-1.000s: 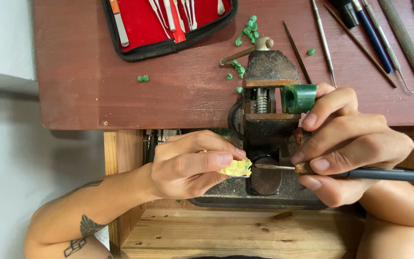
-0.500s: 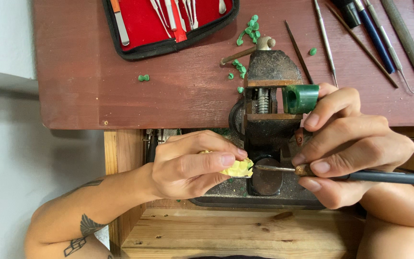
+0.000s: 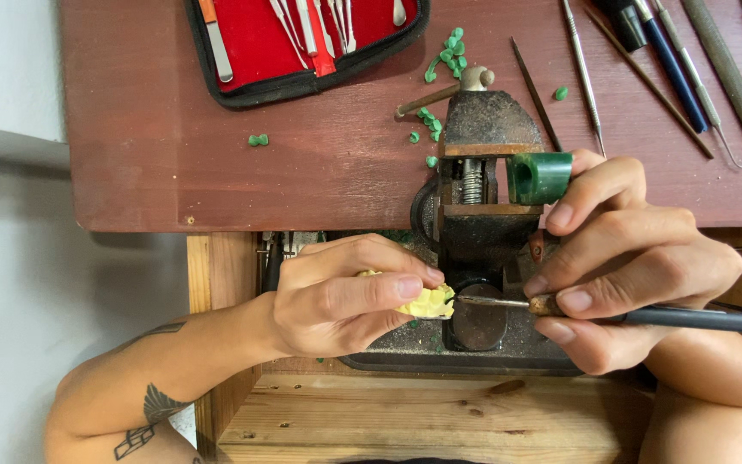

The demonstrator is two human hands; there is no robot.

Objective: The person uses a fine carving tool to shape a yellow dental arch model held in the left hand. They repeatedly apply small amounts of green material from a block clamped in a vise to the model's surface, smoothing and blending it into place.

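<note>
My left hand [image 3: 349, 296] pinches a small pale yellow carved piece [image 3: 427, 302] between thumb and fingers, just in front of a dark bench vise [image 3: 484, 185]. My right hand [image 3: 624, 262] grips a thin carving tool [image 3: 646, 314] with a dark handle; its metal tip points left and touches the yellow piece. A green block [image 3: 540, 177] is clamped at the right side of the vise jaws, close above my right fingers.
A red-lined tool case [image 3: 302, 43] with metal instruments lies open at the back of the reddish-brown tabletop [image 3: 173, 146]. Several long hand tools [image 3: 689, 77] lie at the back right. Green shavings [image 3: 444, 51] are scattered behind the vise. A wooden drawer tray [image 3: 422, 417] sits below.
</note>
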